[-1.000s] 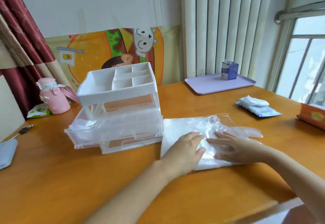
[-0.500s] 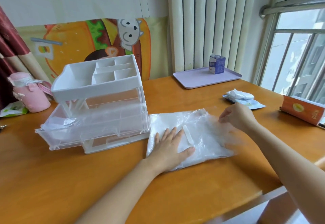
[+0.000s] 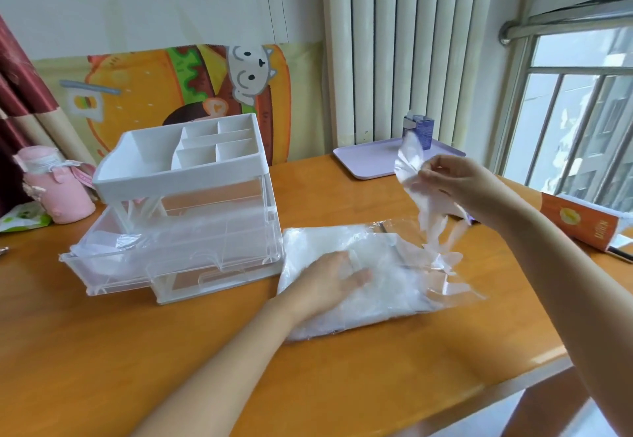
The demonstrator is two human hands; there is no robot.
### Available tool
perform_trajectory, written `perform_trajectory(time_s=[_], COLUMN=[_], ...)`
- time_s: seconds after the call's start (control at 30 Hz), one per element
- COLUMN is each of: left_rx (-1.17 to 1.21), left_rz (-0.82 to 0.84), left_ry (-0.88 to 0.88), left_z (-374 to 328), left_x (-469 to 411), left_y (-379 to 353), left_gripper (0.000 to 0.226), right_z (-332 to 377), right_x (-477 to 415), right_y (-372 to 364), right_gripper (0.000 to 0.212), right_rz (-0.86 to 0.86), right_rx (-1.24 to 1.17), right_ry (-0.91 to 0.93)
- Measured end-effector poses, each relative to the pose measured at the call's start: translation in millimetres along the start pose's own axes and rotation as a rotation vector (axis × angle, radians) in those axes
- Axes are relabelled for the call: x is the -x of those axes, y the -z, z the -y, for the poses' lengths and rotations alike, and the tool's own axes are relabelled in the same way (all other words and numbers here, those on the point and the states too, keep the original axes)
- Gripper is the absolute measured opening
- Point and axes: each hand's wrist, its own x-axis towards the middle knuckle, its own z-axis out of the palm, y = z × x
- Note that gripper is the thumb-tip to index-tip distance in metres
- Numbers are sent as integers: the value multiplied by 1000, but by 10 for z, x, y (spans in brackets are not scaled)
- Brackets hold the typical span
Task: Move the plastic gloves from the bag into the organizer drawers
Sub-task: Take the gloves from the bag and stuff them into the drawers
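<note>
Thin clear plastic forms the glove point(image 3: 430, 207), which the right hand point(image 3: 455, 179) pinches at one end, raised to the right of the organizer point(image 3: 212, 203) at about the level of its top tray point(image 3: 178, 176). The left hand point(image 3: 325, 280) lies flat, fingers straight, on the bag point(image 3: 383, 303), which rests just beside the organizer's right side. Press the bag down this way so that one glove peels free without dragging the stack, then carry the glove leftward and lay it loosely in the upper drawer point(image 3: 137, 265), which stands pulled out at the organizer's front. That drawer appears to hold crumpled film, though its transparency makes this uncertain. Nothing shows in the lower drawer point(image 3: 212, 289) or in the top tray's compartments.
</note>
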Motion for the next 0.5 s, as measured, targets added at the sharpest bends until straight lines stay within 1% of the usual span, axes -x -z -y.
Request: perform_trajectory(time_s=[0.03, 0.1, 0.2, 0.27, 0.4, 0.47, 0.5], left_rx=[129, 283, 498, 652, 760, 755, 690], left_rz=[-36, -106, -168, -169, -105, -46, -12], left_ry=[-17, -97, -200, -225, -304, -289, -283], left_z=[-80, -228, -404, -481, -532, -552, -549], left_x=[6, 16, 31, 46, 98, 103, 93], left_y=[32, 79, 134, 199, 308, 322, 304], left_gripper=[74, 92, 129, 144, 143, 140, 134], right_z=[34, 111, 215, 274, 398, 467, 486], right_x=[-5, 1, 20, 40, 68, 94, 106], right_y=[-3, -16, -24, 4, 67, 49, 29], right_gripper=[15, 15, 13, 14, 18, 19, 17], right_rz=[91, 255, 447, 540, 751, 771, 750], right_rx=[-115, -264, -301, -319, -429, -456, -434], right_ry=[21, 68, 139, 138, 147, 152, 147])
